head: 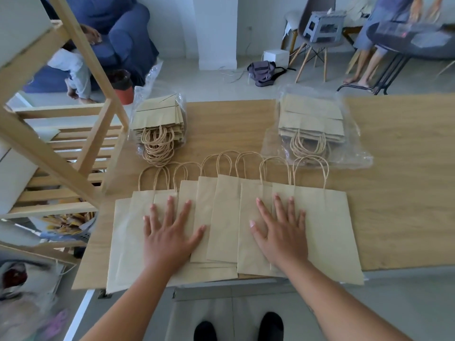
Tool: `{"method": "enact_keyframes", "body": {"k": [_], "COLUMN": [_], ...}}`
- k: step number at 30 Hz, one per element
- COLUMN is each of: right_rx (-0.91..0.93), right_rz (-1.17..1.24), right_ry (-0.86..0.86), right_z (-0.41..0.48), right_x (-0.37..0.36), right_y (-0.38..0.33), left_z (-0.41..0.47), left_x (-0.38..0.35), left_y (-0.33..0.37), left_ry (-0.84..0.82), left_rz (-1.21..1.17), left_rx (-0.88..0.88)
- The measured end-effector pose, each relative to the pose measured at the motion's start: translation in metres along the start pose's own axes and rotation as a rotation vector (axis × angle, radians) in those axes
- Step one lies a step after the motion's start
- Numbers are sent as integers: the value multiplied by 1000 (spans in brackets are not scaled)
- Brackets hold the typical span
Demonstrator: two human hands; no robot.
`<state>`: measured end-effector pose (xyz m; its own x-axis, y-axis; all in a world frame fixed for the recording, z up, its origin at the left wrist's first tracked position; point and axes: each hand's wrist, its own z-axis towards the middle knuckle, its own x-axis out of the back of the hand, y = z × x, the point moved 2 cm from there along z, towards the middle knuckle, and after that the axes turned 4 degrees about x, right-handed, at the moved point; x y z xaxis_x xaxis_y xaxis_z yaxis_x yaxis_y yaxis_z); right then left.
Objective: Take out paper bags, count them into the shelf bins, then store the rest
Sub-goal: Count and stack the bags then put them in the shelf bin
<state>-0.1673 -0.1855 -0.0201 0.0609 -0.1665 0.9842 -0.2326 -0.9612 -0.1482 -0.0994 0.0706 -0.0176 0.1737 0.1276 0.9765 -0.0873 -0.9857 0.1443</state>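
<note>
Several flat kraft paper bags [224,217] with twisted cord handles lie fanned in an overlapping row along the near edge of the wooden table [398,193]. My left hand [170,235] presses flat on the left bags, fingers spread. My right hand [280,230] rests flat on the right bags [330,230], fingers straight. Behind them a stack of bags in a clear plastic wrapper [158,119] sits at the back left. A second wrapped stack [312,119] sits at the back middle.
A slatted wooden shelf unit [61,153] stands against the table's left side, with a bin of items [66,223] on a lower level. People sit at the far left and far right. A chair [312,43], a dark pouch [263,72] and a white box are on the floor beyond.
</note>
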Motion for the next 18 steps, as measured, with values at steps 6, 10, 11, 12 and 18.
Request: {"method": "enact_keyframes", "body": {"k": [6, 10, 11, 12, 18], "right_rx": [6, 36, 52, 67, -83], "right_rz": [39, 151, 186, 210, 87], "right_ry": [5, 2, 25, 53, 154], "right_z": [1, 7, 8, 7, -3], "right_x": [2, 10, 14, 18, 22], "right_y": [0, 0, 3, 10, 92], "left_z": [0, 2, 2, 2, -5], "left_x": [0, 7, 11, 15, 30], "left_y": [0, -1, -2, -6, -56], "left_ry": [-12, -25, 3, 59, 263], "left_rz": [-7, -102, -172, -254, -410], "left_rx": [6, 13, 30, 51, 309]}}
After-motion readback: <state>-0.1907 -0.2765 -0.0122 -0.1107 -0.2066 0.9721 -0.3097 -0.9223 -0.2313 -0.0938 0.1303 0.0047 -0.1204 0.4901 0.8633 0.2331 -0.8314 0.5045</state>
